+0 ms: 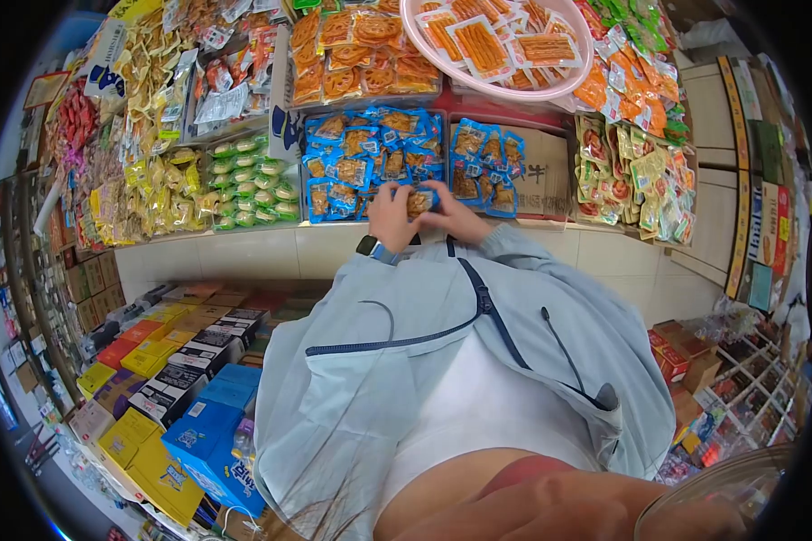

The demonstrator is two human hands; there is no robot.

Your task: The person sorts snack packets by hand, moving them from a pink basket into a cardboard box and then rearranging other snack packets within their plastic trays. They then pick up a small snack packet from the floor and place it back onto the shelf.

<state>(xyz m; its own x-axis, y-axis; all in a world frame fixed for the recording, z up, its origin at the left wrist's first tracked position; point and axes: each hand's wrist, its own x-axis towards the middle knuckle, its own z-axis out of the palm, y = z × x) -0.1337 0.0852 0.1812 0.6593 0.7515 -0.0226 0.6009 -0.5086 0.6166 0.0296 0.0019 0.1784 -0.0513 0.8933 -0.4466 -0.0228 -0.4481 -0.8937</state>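
Observation:
Both hands meet at the front edge of a bin of blue snack packets [355,142]. My left hand [393,216], with a dark watch at the wrist, has its fingers closed round the left side of one blue packet [419,202]. Against the packet's right side, my right hand [454,216] pinches it with thumb and fingers. The packet's clear window shows brown food inside. Just right of the hands, a second bin holds more blue packets [489,155] on its left side, beside a bare piece of brown cardboard [541,167].
Green-and-white packets [251,185] fill a bin on the left. A pink basket [410,22] of orange snack packs stands behind, with beige packets [632,171] at the right. Blue [209,428] and yellow boxes [153,460] are stacked at the lower left.

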